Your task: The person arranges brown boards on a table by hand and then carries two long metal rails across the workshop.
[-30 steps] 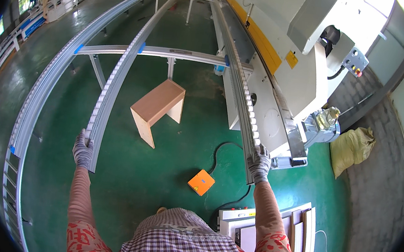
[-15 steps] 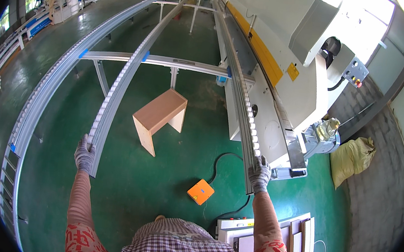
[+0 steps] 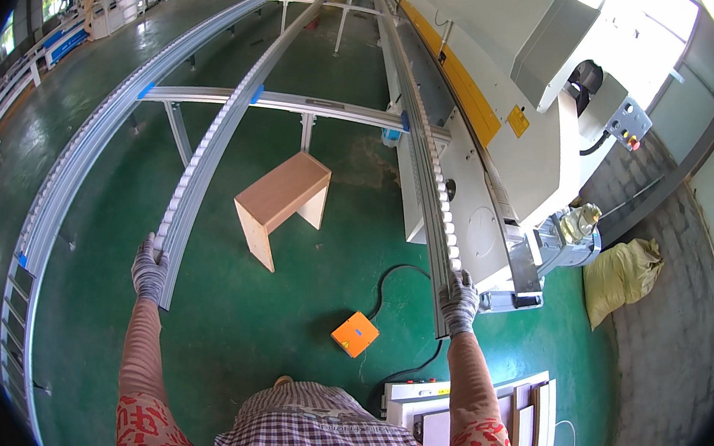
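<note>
Closest in, the person's checked shirt and red patterned sleeves fill the bottom edge, both arms stretched out wide apart. The left hand (image 3: pixel 149 268), in a speckled knit glove, is wrapped around the near end of the left roller rail (image 3: pixel 209 153) — a long grey metal strip lined with small white rollers. The right hand (image 3: pixel 460 302), gloved the same way, is clamped on the near end of the right roller rail (image 3: pixel 426 161), which has the same beaded look and runs right along the machine.

Between the arms, an orange foot pedal box (image 3: pixel 355 334) sits on the glossy green floor (image 3: pixel 281 302), with a black cable (image 3: pixel 395 278) looping off it. By the right elbow there's a white frame holding flat boards (image 3: pixel 519 415), stood on edge.

A bit further out stands a plain wooden stool (image 3: pixel 280 198), boxy and light brown. A grey crossbar (image 3: pixel 299 106) ties the rails together. On the right, a big white machine (image 3: pixel 510 57) with a yellow stripe — and a lumpy yellow sack (image 3: pixel 622 279) slumped against the brick wall.
</note>
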The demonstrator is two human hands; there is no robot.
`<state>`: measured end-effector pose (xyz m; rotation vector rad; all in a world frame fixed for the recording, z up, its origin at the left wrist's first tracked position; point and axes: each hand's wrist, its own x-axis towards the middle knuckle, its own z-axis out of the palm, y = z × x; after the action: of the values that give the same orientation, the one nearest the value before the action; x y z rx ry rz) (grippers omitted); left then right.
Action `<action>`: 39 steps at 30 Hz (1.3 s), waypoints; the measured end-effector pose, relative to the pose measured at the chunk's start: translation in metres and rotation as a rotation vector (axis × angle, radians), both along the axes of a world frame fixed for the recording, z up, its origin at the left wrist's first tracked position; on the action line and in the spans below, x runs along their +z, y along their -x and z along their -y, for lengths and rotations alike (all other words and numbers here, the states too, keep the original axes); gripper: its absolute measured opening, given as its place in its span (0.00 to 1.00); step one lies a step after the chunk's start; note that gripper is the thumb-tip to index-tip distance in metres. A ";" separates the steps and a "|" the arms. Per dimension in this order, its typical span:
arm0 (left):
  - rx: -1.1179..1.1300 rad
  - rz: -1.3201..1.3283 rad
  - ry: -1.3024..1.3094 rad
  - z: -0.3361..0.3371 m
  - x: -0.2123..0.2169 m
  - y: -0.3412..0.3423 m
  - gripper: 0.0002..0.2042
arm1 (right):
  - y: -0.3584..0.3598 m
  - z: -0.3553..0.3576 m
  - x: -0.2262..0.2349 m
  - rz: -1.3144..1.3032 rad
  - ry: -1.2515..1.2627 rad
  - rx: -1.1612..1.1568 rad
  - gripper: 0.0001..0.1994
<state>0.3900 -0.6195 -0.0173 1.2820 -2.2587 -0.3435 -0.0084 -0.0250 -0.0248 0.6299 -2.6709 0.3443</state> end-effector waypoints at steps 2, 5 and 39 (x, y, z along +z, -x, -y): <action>0.001 0.011 -0.005 -0.003 0.002 0.003 0.30 | 0.002 -0.004 -0.006 -0.007 0.042 -0.017 0.23; -0.002 0.019 -0.024 -0.004 0.003 0.005 0.30 | -0.003 -0.010 -0.006 0.026 0.083 -0.005 0.21; -0.118 -0.067 -0.018 0.010 -0.015 0.000 0.22 | -0.009 0.000 0.007 -0.127 -0.062 -0.076 0.24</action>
<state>0.3899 -0.6294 -0.0320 1.1313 -2.2848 -0.4435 0.0003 -0.0255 -0.0174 0.5471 -2.5836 0.1944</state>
